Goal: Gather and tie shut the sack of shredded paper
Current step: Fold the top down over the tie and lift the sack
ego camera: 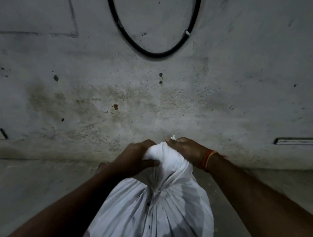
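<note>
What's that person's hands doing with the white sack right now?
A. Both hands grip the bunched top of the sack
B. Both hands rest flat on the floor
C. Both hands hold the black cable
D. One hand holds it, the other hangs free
A: the left hand and the right hand both curl their fingers round the gathered neck of the sack.

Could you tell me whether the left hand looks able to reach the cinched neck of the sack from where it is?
Probably yes: the left hand already grips the gathered top of the sack just above the neck, with nothing between.
</note>
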Demonstrator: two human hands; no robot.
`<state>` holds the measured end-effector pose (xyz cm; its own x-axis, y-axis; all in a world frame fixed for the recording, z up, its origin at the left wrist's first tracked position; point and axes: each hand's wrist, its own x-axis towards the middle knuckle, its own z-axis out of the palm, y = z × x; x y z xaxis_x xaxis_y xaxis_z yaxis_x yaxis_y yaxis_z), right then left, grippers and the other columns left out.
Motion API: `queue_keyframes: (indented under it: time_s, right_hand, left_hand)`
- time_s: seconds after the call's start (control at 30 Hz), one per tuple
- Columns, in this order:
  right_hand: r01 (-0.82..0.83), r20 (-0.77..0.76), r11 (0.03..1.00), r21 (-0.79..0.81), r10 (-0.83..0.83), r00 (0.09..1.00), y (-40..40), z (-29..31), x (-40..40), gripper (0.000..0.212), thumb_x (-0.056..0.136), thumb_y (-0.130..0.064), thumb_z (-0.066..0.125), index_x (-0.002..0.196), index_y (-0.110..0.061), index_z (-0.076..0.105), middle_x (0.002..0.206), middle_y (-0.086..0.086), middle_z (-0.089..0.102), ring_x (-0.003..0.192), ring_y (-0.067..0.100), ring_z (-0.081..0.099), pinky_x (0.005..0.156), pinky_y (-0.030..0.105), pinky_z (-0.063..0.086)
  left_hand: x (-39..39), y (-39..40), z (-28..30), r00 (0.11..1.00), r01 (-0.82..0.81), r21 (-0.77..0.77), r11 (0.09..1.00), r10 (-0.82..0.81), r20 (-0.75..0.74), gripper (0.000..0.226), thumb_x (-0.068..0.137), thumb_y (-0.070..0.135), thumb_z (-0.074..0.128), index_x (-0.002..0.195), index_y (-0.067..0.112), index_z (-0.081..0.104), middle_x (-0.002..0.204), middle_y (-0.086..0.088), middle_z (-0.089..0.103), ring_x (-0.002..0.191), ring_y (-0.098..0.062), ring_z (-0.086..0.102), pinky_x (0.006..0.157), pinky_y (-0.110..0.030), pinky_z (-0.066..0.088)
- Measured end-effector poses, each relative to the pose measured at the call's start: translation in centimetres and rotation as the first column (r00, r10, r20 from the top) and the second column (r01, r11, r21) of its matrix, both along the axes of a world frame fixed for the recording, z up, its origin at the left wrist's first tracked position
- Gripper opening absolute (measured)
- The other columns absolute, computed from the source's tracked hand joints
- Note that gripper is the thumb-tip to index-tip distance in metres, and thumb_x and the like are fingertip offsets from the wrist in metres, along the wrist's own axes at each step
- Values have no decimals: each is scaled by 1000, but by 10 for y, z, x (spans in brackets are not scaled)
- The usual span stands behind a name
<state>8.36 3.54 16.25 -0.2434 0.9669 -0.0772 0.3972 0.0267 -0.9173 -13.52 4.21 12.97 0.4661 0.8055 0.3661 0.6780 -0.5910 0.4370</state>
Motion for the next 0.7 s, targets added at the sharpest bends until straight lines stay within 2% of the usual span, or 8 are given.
queue_keyframes:
  time_s: [0.07, 0.13, 0.27, 0.33, 0.47, 0.53, 0.6, 0.7]
  right_hand:
    - [55, 159, 977, 207, -89, 983, 2, 5, 0, 39, 92, -60, 51, 85, -24, 62, 77, -8, 64, 68, 7, 58, 66, 25, 45]
    - [11, 283, 899, 438, -150, 947, -1, 6, 5, 45, 83, -65, 59, 107, -26, 55, 103, -8, 57, 86, 6, 58, 71, 18, 43]
    - [-437, 653, 761, 480, 23, 757, -8, -4, 16, 66, 68, -58, 77, 121, -26, 54, 117, -6, 50, 102, 5, 49, 86, 16, 44]
    - [-433, 643, 787, 440, 61, 763, -3, -13, 18, 47, 70, -33, 75, 115, -22, 64, 111, -3, 61, 100, 7, 55, 86, 18, 45]
    - [-132, 328, 936, 327, 18, 944, 5, -25, 9, 20, 72, -5, 63, 77, -22, 73, 80, 0, 73, 70, 8, 67, 61, 21, 52]
    - [-28, 258, 953, 301, -53, 965, 9, -31, 1, 23, 74, -3, 57, 67, -23, 66, 70, 5, 70, 61, 13, 65, 53, 25, 50]
    - [67, 180, 962, 264, -117, 977, 13, -38, -5, 24, 75, -1, 54, 65, -20, 64, 65, 6, 66, 56, 15, 61, 48, 23, 46]
    - [150, 31, 980, 133, -155, 987, 19, -48, -7, 21, 77, 4, 50, 70, -8, 66, 58, 4, 58, 48, 14, 53, 43, 19, 39]
  left_hand:
    - [-6, 6, 5, 998, -38, -23, 999, 36, -54, 45, 83, 47, 78, 116, 18, 67, 108, 0, 73, 100, -19, 67, 74, -18, 36]
    - [-9, 12, 9, 994, -71, -59, 996, 65, -91, 50, 83, 58, 71, 111, 16, 69, 101, -1, 71, 95, -19, 66, 71, -20, 36]
    - [-3, 20, 12, 996, -67, -305, 950, 48, -70, 55, 81, 65, 64, 89, 11, 71, 86, -5, 71, 83, -23, 67, 73, -33, 48]
    - [2, 18, 14, 996, -63, -467, 882, 85, 25, 54, 86, 63, 65, 89, 10, 75, 90, -9, 77, 88, -23, 72, 81, -38, 55]
    - [6, 10, 7, 963, -43, -704, 709, 218, 160, 54, 89, 64, 59, 94, 14, 79, 92, -7, 79, 92, -23, 75, 91, -40, 58]
    - [9, 9, 0, 961, -154, -623, 767, 263, 87, 55, 91, 63, 57, 101, 12, 74, 101, -9, 77, 97, -27, 72, 92, -41, 57]
    - [4, 3, -12, 917, -387, -267, 883, 399, -11, 52, 90, 62, 59, 115, 17, 60, 114, -9, 67, 103, -26, 64, 87, -36, 53]
    - [-2, -30, -26, 954, -301, 87, 950, 298, 40, 76, 79, 67, 68, 139, 29, 45, 136, -7, 46, 120, -22, 49, 92, -34, 46]
